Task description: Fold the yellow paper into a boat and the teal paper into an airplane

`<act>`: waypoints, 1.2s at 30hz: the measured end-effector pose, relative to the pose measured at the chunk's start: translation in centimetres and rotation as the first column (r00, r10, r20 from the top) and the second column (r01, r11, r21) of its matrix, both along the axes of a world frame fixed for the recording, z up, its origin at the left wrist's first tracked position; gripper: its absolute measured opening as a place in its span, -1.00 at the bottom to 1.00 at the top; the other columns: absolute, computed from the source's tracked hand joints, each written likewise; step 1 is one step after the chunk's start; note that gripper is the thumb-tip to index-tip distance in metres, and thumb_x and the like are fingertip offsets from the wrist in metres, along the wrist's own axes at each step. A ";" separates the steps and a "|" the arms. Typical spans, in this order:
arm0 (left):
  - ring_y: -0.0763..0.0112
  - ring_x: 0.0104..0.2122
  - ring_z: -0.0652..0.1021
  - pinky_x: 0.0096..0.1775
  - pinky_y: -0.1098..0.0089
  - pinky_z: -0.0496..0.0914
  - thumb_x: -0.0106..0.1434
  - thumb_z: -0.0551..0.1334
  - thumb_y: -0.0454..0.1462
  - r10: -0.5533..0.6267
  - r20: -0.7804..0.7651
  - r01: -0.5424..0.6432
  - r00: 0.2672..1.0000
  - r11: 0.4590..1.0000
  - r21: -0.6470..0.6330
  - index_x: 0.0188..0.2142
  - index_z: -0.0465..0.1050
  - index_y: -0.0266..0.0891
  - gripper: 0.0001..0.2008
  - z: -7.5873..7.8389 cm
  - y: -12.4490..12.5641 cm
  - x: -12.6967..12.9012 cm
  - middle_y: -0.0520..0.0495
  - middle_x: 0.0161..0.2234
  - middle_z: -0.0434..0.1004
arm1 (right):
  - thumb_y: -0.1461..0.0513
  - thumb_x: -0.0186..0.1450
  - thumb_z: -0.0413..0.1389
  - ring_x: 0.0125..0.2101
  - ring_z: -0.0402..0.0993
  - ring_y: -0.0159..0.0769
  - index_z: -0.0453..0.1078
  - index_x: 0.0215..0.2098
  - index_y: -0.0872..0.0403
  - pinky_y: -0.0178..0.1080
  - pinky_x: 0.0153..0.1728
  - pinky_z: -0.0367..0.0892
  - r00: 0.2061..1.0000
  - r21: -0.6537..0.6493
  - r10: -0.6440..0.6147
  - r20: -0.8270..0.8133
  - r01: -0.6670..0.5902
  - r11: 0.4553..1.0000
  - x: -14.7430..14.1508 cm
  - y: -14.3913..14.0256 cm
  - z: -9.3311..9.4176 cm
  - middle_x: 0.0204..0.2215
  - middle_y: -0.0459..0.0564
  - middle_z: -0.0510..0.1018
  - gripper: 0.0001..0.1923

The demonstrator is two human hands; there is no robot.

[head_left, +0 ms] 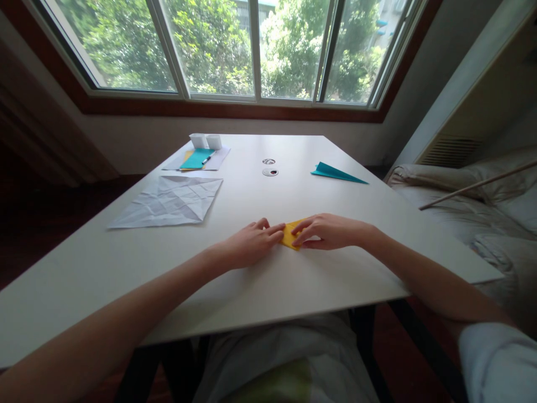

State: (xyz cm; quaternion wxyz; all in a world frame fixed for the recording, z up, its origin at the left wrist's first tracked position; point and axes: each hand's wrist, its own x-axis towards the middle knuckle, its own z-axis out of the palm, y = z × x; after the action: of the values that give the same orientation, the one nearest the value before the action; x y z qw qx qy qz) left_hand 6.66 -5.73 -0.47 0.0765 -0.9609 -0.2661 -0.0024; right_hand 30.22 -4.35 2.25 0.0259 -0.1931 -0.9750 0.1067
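We are pressing the flattened fingers of our left hand (251,242) and right hand (325,231) onto a small, partly folded yellow paper (290,235) at the table's (260,291) center, while a finished-looking teal paper plane (335,173) is lying toward the upper right.

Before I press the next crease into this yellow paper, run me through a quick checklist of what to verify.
1. Yellow paper lying flat on the white table: ok.
2. Left hand touching its left edge: ok.
3. Right hand pressing on its right side: ok.
4. Edges lined up under the fingers: cannot tell, hands cover most of it.
5. Creased white sheet lying apart, to the left: ok.
6. Teal paper plane lying apart, farther back: ok.
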 end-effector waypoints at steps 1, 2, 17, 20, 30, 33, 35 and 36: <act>0.28 -0.16 0.36 -0.17 0.35 0.28 0.21 -0.03 -0.45 0.003 -0.003 -0.003 1.000 1.000 -0.004 0.01 0.24 -0.22 -0.61 0.1 0.0 -0.2 -0.05 0.12 0.21 | 0.24 0.25 0.00 -0.19 0.43 -0.33 0.45 -0.17 -0.03 -0.32 -0.18 0.23 1.000 -0.003 -0.008 -0.003 0.008 1.000 0.0 0.0 0.0 -0.15 -0.06 0.50 -0.76; 0.28 -0.16 0.37 -0.18 0.35 0.29 0.20 -0.03 -0.46 0.010 -0.012 -0.010 1.000 1.000 -0.004 0.04 0.22 -0.20 -0.59 0.2 -0.1 -0.3 -0.06 0.11 0.22 | 0.22 0.25 0.01 -0.18 0.42 -0.32 0.45 -0.17 -0.03 -0.31 -0.17 0.23 1.000 -0.005 -0.016 -0.007 0.015 1.000 0.0 0.0 0.0 -0.14 -0.06 0.50 -0.77; 0.31 -0.27 0.47 -0.23 0.32 0.31 0.22 0.06 -0.38 0.036 0.075 -0.038 0.997 0.999 0.027 -0.08 0.34 -0.17 -0.71 1.0 -0.9 -0.2 -0.11 -0.27 0.49 | 0.15 0.29 -0.03 -0.24 0.40 -0.25 0.48 -0.29 0.11 -0.21 -0.20 0.21 0.982 0.286 -0.189 -0.031 0.190 0.939 -0.2 0.9 -1.0 -0.27 0.06 0.53 -0.72; 0.32 -0.20 0.45 -0.16 0.34 0.31 0.22 0.08 -0.34 -0.076 0.173 0.091 0.982 0.993 -0.078 -0.16 0.40 -0.16 -0.78 1.3 -0.7 0.1 -0.07 -0.25 0.51 | 0.12 0.30 -0.05 -0.25 0.36 -0.23 0.49 -0.32 0.11 -0.20 -0.22 0.21 0.960 0.353 -0.277 -0.035 0.271 0.895 -0.2 1.2 -1.5 -0.29 0.07 0.51 -0.68; 0.28 -0.03 0.37 -0.03 0.23 0.29 0.23 0.03 -0.39 0.019 0.420 0.019 0.907 0.996 -0.086 -0.02 0.34 -0.23 -0.67 -0.9 3.8 -2.1 -0.17 -0.03 0.38 | 0.08 0.28 -0.04 -0.14 0.31 -0.18 0.41 -0.19 0.16 -0.19 -0.16 0.23 0.941 0.334 -0.313 -0.124 0.337 0.880 -1.3 1.6 -3.4 -0.24 0.10 0.49 -0.65; 0.27 0.02 0.34 0.02 0.21 0.25 0.24 0.02 -0.39 0.018 0.383 0.024 0.924 0.994 -0.105 0.00 0.32 -0.23 -0.66 -1.9 4.8 -2.8 -0.19 0.05 0.31 | 0.12 0.32 -0.09 -0.13 0.31 -0.22 0.40 -0.17 0.14 -0.21 -0.14 0.23 0.961 0.318 -0.246 -0.126 0.274 0.908 -1.0 1.9 -3.5 -0.20 0.07 0.48 -0.67; 0.30 -0.03 0.39 -0.01 0.26 0.27 0.25 0.01 -0.39 0.011 0.371 0.045 0.928 0.989 -0.140 -0.03 0.36 -0.23 -0.68 -2.0 4.8 -2.7 -0.18 -0.01 0.37 | 0.11 0.33 -0.12 -0.12 0.29 -0.20 0.42 -0.17 0.12 -0.20 -0.14 0.22 0.956 0.334 -0.265 -0.127 0.293 0.896 -0.9 1.9 -3.4 -0.18 0.08 0.46 -0.65; 0.32 -0.08 0.41 -0.04 0.29 0.29 0.25 0.01 -0.39 0.010 0.371 0.050 0.929 0.987 -0.151 -0.06 0.38 -0.23 -0.69 -1.9 4.7 -2.5 -0.17 -0.06 0.41 | 0.10 0.33 -0.14 -0.13 0.29 -0.19 0.42 -0.17 0.12 -0.19 -0.15 0.22 0.950 0.346 -0.287 -0.123 0.312 0.885 -0.9 1.8 -3.2 -0.18 0.10 0.45 -0.63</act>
State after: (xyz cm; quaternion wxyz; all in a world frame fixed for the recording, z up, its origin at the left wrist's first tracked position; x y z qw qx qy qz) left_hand 4.12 -1.07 -2.35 -0.0515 -0.9488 -0.2652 -0.1634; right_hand 29.29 -2.57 -1.00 0.1104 -0.3296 -0.9348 -0.0730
